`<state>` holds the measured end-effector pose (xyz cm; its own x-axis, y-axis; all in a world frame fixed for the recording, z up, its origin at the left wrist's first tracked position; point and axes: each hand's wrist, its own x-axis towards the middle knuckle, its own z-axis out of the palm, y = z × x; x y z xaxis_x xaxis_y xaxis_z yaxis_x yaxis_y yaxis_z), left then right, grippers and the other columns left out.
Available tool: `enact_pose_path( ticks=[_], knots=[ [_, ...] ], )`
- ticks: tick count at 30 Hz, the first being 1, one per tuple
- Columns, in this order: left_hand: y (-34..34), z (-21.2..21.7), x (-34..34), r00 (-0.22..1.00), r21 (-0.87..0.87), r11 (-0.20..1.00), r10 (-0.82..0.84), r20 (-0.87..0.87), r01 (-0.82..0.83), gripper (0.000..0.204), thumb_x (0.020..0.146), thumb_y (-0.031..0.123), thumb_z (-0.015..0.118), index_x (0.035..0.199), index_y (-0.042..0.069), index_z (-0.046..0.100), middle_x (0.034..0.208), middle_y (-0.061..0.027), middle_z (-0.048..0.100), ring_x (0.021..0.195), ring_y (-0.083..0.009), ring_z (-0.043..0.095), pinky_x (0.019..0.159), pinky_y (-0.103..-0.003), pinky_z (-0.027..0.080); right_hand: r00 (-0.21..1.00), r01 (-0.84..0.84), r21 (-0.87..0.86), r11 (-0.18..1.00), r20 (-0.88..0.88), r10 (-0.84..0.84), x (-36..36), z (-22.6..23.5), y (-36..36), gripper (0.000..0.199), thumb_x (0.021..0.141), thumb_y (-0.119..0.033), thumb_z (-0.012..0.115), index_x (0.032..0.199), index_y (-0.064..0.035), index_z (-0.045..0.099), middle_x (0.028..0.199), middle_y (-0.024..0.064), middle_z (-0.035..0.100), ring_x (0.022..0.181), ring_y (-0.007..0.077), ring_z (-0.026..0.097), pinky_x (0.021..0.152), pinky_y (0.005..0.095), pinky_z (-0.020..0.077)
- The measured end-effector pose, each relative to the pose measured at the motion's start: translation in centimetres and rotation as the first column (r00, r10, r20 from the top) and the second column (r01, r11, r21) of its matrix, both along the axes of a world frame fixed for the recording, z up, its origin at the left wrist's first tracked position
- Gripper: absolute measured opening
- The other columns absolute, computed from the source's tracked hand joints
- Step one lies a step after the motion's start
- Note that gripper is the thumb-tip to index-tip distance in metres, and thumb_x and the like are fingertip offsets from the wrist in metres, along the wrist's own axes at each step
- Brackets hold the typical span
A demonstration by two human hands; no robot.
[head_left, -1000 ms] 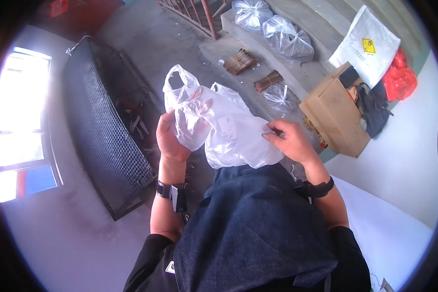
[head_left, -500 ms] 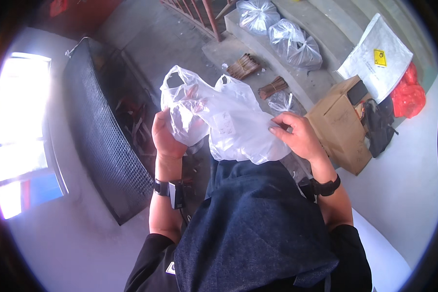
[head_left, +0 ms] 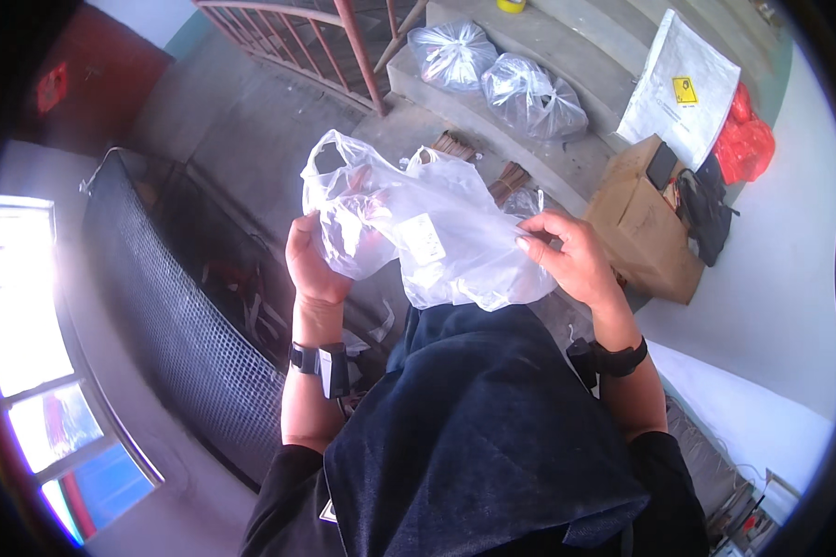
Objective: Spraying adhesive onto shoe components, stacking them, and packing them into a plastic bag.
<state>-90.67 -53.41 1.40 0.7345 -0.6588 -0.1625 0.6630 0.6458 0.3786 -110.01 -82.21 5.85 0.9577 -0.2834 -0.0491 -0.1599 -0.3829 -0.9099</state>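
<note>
A translucent white plastic bag [head_left: 460,218] with loop handles spans the space between my hands, above my dark blue apron [head_left: 483,408]. My left hand [head_left: 318,265] is closed around the bag's left side, and part of its fingers lie hidden behind the film. On the other side, my right hand [head_left: 571,255] pinches the bag's right edge between thumb and fingers. A small white label [head_left: 420,239] shows on the bag's front. Something reddish shows faintly through the left part; its kind cannot be made out.
Tied clear bags [head_left: 534,97] sit on concrete steps ahead, with bundles of brown sticks [head_left: 508,183] below. To the right stand a cardboard box [head_left: 646,223], a white sack [head_left: 683,88] and a red bag [head_left: 745,139]. A mesh-sided frame [head_left: 181,297] stands left; a red railing [head_left: 353,56] rises ahead.
The view has shifted, so the steps and box sit further left and more railing shows. The bag's right side is pulled tauter toward my right hand, and its label has tilted.
</note>
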Motion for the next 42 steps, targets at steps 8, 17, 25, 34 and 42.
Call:
enact_pose_path(
  ticks=[8, 17, 25, 34, 42],
  knots=[
    [1.2, -1.1, 3.5, 0.998, -0.059, 0.997, -0.054, -0.033, 0.052, 0.06, 0.093, 0.025, 0.05, 0.146, -0.003, 0.044, 0.14, -0.0213, 0.058, 0.126, -0.0362, 0.059, 0.11, -0.051, 0.045, 0.997, 0.046, -0.044, 0.998, 0.061, -0.044, 3.2, 0.1, 0.7, 0.014, 0.092, -0.01, 0.071, 0.102, 0.0002, 0.071, 0.092, 0.0084, 0.071, 0.081, 0.0168, 0.066, 0.069, 0.0312, 0.0518],
    [0.9, -1.4, 4.2, 0.999, -0.056, 0.998, -0.028, -0.028, 0.026, 0.058, 0.094, 0.025, 0.049, 0.145, -0.003, 0.045, 0.139, -0.0206, 0.059, 0.125, -0.0356, 0.06, 0.109, -0.051, 0.046, 0.997, 0.05, -0.052, 0.997, 0.061, -0.046, 4.9, -0.2, -0.6, 0.015, 0.092, -0.008, 0.071, 0.104, 0.0005, 0.071, 0.094, 0.0083, 0.072, 0.085, 0.0149, 0.067, 0.072, 0.0312, 0.0524],
    [-0.5, 0.0, 3.7, 0.97, 0.262, 0.963, 0.003, 0.241, -0.068, 0.066, 0.095, 0.022, 0.049, 0.153, -0.004, 0.032, 0.147, -0.0213, 0.052, 0.129, -0.0349, 0.056, 0.112, -0.047, 0.043, 0.985, 0.162, -0.346, 0.924, 0.12, -0.128, 6.0, -0.7, -0.8, 0.027, 0.092, -0.013, 0.072, 0.115, 0.0002, 0.067, 0.099, 0.0109, 0.069, 0.091, 0.0214, 0.067, 0.079, 0.0348, 0.0524],
    [-8.5, -1.0, -1.7, -0.229, 0.397, 0.824, -0.511, 0.829, -0.404, 0.047, 0.08, 0.013, 0.07, 0.122, -0.002, 0.056, 0.138, -0.0281, 0.048, 0.119, -0.0497, 0.055, 0.095, -0.05, 0.052, 0.964, 0.086, -0.523, 0.848, 0.258, 0.062, 9.4, 2.3, 4.5, 0.039, 0.091, -0.033, 0.074, 0.115, -0.003, 0.07, 0.095, 0.0132, 0.071, 0.083, 0.0286, 0.069, 0.076, 0.0387, 0.0525],
    [-1.4, -4.3, -1.0, 0.036, 0.408, 0.412, -0.666, 0.745, -0.815, 0.055, 0.071, 0.02, 0.085, 0.12, 0.006, 0.064, 0.147, -0.0219, 0.049, 0.14, -0.0419, 0.042, 0.114, -0.055, 0.034, 0.977, 0.209, 0.156, 0.965, -0.063, -0.202, 4.3, -2.1, 3.4, 0.02, 0.098, -0.018, 0.064, 0.109, -0.0051, 0.075, 0.09, 0.0027, 0.073, 0.08, 0.0106, 0.066, 0.072, 0.0281, 0.0516]
  ],
)
